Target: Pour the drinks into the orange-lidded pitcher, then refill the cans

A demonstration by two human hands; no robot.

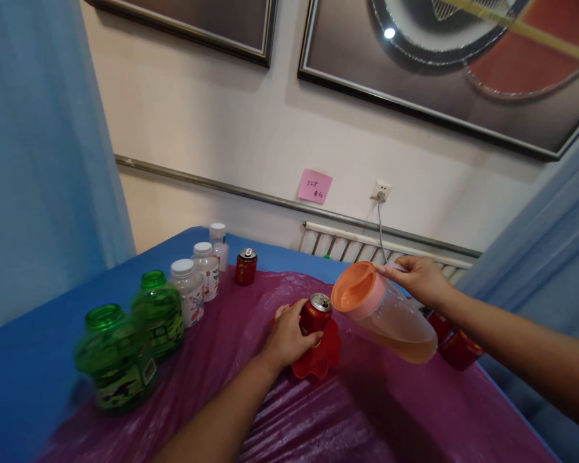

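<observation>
My left hand (289, 337) is wrapped round a red drink can (317, 314) with an opened top. Beneath the can lies a red scalloped dish (325, 357). With my right hand (422, 280) I grip the handle of a clear plastic pitcher (398, 325) that has an orange lid (359, 289). The pitcher is tilted to the left, its lid close to the top of the can, and holds some pale brownish liquid. No stream between lid and can can be made out.
Green jars (118, 366) and white-capped bottles (189, 292) line the table's left side. Another red can (246, 267) stands behind; more red cans (460, 349) are at right. Purple plastic sheeting (222, 386) covers the blue table (24, 347). A radiator (338, 243) is behind.
</observation>
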